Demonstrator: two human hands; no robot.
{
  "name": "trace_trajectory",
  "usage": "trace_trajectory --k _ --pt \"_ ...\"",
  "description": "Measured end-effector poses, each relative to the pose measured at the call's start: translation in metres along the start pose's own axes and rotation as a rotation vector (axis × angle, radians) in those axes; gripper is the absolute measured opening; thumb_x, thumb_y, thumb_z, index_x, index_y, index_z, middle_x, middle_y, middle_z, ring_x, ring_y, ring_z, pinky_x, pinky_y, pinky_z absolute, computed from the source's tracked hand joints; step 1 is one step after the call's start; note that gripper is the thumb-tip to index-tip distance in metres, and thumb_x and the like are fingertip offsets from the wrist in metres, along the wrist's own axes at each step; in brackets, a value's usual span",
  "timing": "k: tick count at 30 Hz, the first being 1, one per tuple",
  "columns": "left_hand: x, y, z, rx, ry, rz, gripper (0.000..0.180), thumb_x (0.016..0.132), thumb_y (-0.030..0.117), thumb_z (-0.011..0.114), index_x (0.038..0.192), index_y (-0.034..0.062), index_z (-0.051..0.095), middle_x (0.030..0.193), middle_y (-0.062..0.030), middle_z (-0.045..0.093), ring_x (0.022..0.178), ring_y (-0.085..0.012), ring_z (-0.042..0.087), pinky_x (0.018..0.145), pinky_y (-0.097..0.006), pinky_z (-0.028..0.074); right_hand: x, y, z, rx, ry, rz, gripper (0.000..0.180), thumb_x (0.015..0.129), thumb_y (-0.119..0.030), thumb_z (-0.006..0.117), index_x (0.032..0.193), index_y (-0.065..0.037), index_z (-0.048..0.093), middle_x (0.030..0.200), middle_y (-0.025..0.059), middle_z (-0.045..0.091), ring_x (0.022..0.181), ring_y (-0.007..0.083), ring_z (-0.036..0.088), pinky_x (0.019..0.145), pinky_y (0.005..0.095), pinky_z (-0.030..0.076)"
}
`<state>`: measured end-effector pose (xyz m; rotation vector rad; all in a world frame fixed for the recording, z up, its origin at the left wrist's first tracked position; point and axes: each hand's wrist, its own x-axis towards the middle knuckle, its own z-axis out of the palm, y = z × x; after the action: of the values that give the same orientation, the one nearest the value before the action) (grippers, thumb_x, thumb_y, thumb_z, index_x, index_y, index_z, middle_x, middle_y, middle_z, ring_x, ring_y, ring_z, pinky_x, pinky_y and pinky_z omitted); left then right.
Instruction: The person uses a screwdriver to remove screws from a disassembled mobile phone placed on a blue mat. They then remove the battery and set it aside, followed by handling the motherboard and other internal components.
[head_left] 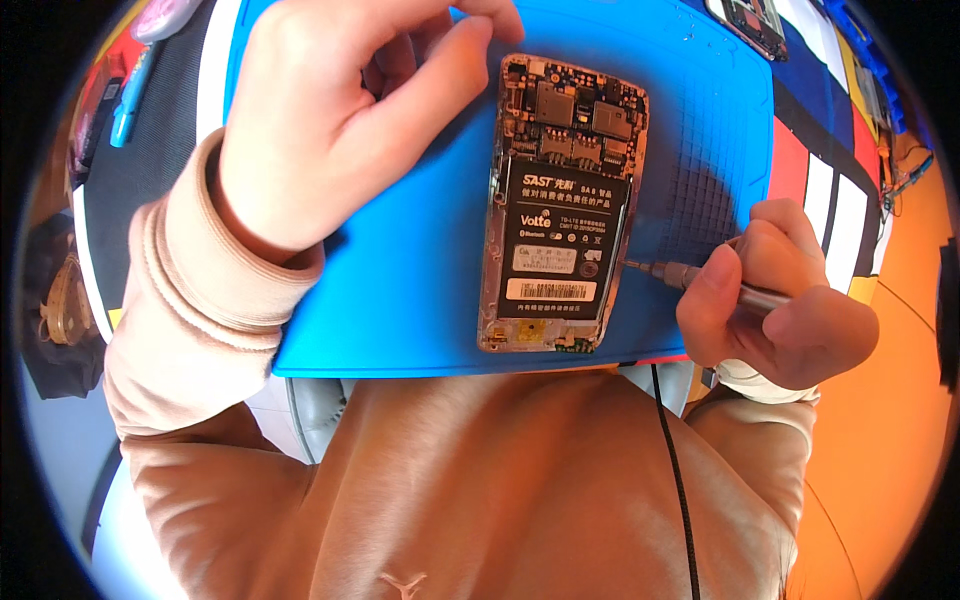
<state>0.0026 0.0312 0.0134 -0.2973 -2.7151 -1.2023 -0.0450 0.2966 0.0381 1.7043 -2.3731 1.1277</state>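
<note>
An opened smartphone [572,215] lies on a blue work mat [400,310], its circuit board bare at the far end and a black battery [562,245] with printed label below. My right hand [775,300] is closed round a slim metal screwdriver [675,274]. The tool's thin tip touches or nearly touches the phone's right edge, low beside the battery. My left hand [365,110] hovers at the phone's far left corner, fingers curled and thumb close to the index finger. Whatever those fingertips may pinch is too hidden to make out.
Another phone part [752,25] rests at the mat's far right corner. A light blue pen [131,98] and other small items lie at the far left on the patterned cloth [165,170]. A black cord [675,470] hangs down in front of me.
</note>
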Motion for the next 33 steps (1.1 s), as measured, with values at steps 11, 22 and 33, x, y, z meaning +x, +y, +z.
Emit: trace_trajectory --k 11,22,33 --pt "0.005 -0.027 -0.013 0.217 0.218 -0.134 0.017 0.090 0.008 0.066 0.106 0.0096 0.070 0.070 0.0055 0.056 0.056 -0.0014 0.037 0.051 -0.017 0.029 0.005 0.015 0.002 -0.018 0.069 -0.209 0.033 0.062 0.011 0.064 0.065 -0.011 0.039 0.054 -0.0001 0.036 0.041 0.0184 0.028 0.054 0.0339 0.035" --pt "0.015 -0.033 -0.015 0.378 0.133 0.145 0.012 0.089 0.017 0.068 0.099 0.0119 0.072 0.091 -0.0022 0.063 0.065 -0.0189 0.063 0.061 -0.029 0.050 -0.001 0.024 0.012 0.066 0.192 -0.373 0.019 0.060 -0.001 0.056 0.080 -0.001 0.053 0.058 0.0033 0.041 0.044 0.0173 0.033 0.058 0.0332 0.039" --pt "0.030 -0.031 -0.020 0.565 0.049 0.277 0.010 0.086 0.014 0.069 0.094 0.0091 0.068 0.090 -0.0033 0.062 0.081 -0.0242 0.056 0.074 -0.034 0.047 -0.001 0.023 0.015 0.088 0.187 -0.314 0.020 0.059 0.003 0.055 0.075 -0.005 0.049 0.056 0.0027 0.038 0.046 0.0216 0.033 0.063 0.0374 0.044"
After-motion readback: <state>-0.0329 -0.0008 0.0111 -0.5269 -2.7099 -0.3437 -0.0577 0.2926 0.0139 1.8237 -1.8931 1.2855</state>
